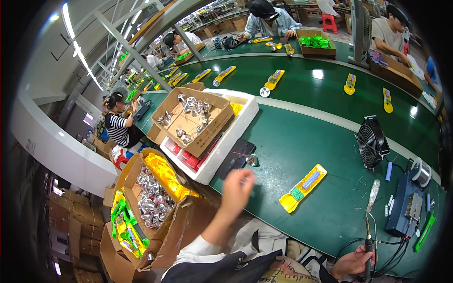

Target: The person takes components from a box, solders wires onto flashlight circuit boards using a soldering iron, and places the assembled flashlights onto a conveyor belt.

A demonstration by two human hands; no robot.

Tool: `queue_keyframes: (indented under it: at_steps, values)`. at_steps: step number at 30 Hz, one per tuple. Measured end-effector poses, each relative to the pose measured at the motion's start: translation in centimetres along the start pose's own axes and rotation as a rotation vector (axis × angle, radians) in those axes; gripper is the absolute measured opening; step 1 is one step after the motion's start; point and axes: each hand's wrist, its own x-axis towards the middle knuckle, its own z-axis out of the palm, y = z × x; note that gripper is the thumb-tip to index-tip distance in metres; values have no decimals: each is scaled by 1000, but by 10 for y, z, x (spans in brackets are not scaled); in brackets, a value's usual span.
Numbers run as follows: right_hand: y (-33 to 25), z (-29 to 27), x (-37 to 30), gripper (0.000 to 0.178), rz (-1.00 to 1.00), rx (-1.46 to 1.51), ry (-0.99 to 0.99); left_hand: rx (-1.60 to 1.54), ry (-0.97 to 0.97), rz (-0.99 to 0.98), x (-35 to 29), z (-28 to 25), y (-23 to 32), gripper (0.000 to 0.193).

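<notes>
My left hand point(237, 189) hovers over the near edge of the green bench, its fingers curled together. Something small and dark may be at its fingertips, too blurred to name. Just beyond it a shiny silver reflector cup point(252, 160) with a thin wire lies beside a dark phone-like slab point(234, 159). In my right hand point(355, 262), at the lower right, is a soldering iron point(368, 231), tip upward. Between the hands rests a yellow plastic housing point(292, 200), holding a purple battery cell point(311, 180) and a small green circuit board point(297, 194).
At left, a cardboard box point(218, 123) of reflector cups sits on a white foam box point(207, 174). Below stands a carton point(172, 226) of more cups. On the right are a black fan point(372, 142), solder spool point(420, 171) and blue soldering station point(401, 207). A conveyor point(325, 80) carries yellow housings; co-workers sit beyond.
</notes>
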Motion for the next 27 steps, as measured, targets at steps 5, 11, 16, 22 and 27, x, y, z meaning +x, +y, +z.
queue_keyframes:
  at_steps: [5, 11, 16, 22, 27]
  values:
    - [8, -1, -6, 17, 32, -9, -103, 266, 21, 63, 42, -18, -80, 15]
    - [0, 7, -8, 18, 58, -88, -87, 338, -65, 135, 55, -5, -77, 11]
    - [-1, 4, -16, 22, 18, -123, -167, 255, -21, 98, 45, -16, -73, 8]
    - [-2, 6, -24, 21, 2, -190, -166, 166, -28, 200, 17, -49, -35, 12]
    - [-3, 15, -29, 24, -23, -197, -189, -43, -228, 194, 5, -25, -27, 12]
